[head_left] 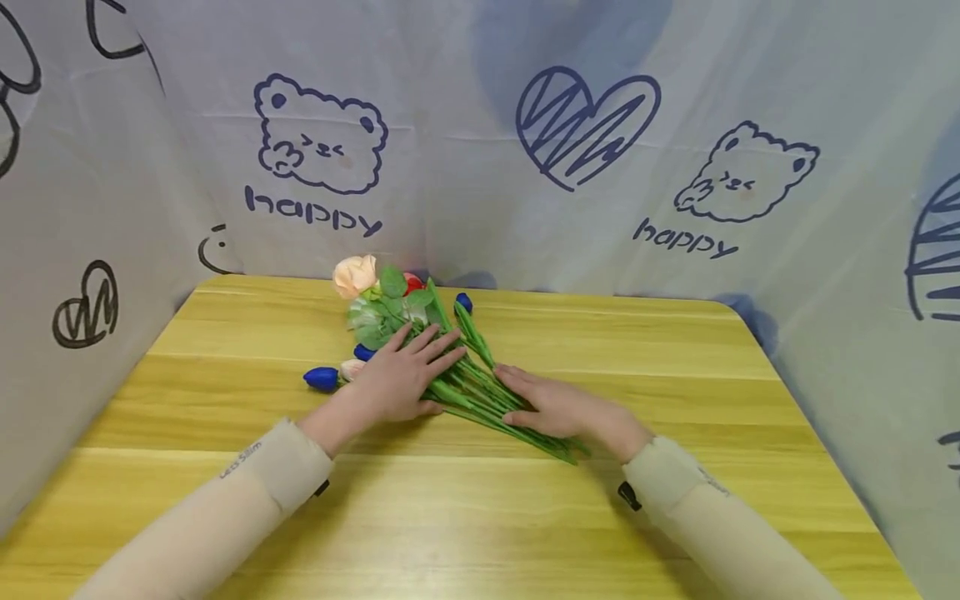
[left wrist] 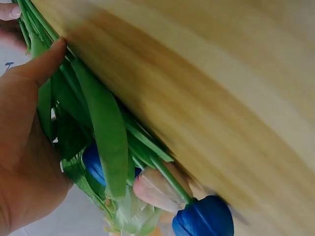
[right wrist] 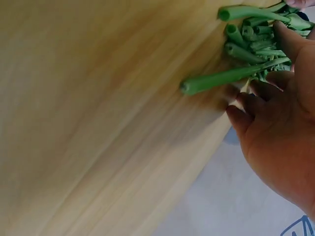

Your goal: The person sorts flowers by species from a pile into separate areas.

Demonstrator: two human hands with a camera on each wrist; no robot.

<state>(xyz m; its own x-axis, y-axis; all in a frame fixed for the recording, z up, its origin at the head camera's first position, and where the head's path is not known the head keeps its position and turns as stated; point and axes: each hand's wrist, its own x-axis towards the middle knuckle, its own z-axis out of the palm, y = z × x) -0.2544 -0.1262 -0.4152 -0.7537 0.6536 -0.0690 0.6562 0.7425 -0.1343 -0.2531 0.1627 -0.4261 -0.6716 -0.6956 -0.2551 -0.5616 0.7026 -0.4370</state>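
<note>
A bunch of artificial flowers lies slantwise on the wooden table, blooms at the far left and green stems [head_left: 480, 392] running toward the near right. A peach rose [head_left: 355, 276], a red flower [head_left: 413, 284] and blue tulips [head_left: 322, 379] show at its head, with a pale pink tulip [left wrist: 160, 189] among them. My left hand [head_left: 401, 375] rests on the leaves and upper stems, fingers spread, thumb along the near side. Across the lower stems lies my right hand [head_left: 558, 404], its thumb and extended fingers on either side; the cut stem ends [right wrist: 236, 51] poke out past it.
The wooden table [head_left: 465, 517] reaches to a pale cloth backdrop [head_left: 465, 208] with drawn bears and hearts, which also closes off both sides. One blue tulip [head_left: 463, 302] sticks out apart from the other blooms, near the table's back edge.
</note>
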